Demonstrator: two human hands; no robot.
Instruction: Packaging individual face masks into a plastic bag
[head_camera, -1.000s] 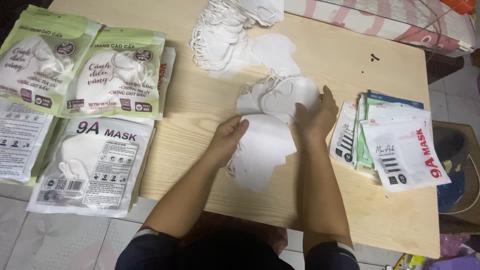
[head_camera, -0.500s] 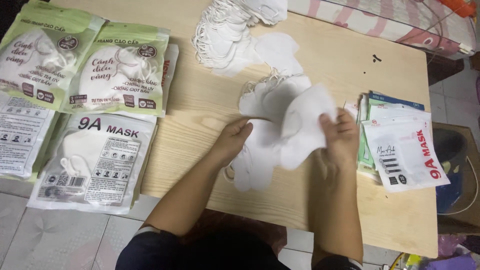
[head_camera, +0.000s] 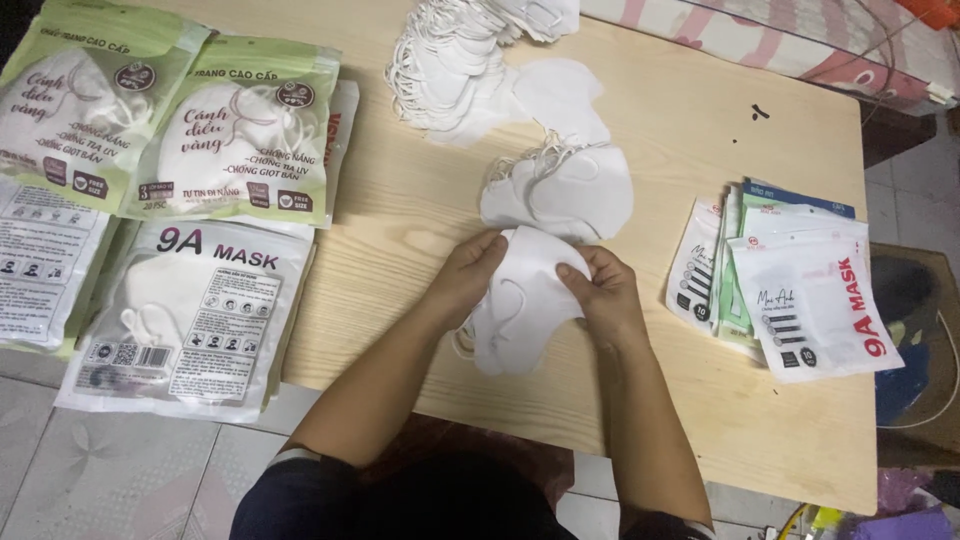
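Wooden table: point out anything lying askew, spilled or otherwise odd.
Nothing is damaged or spilled. The loose white masks at the table's far edge lie fanned out untidily, ear loops tangled. The sealed mask packets at the left hang over its edge. One small dark speck sits alone.

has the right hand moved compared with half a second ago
Yes. The right hand has shifted left, away from the empty pouch stack, meeting the left hand on the white masks.

One head-worn view — looking steeply down, close over the wooden table (head_camera: 400, 215).
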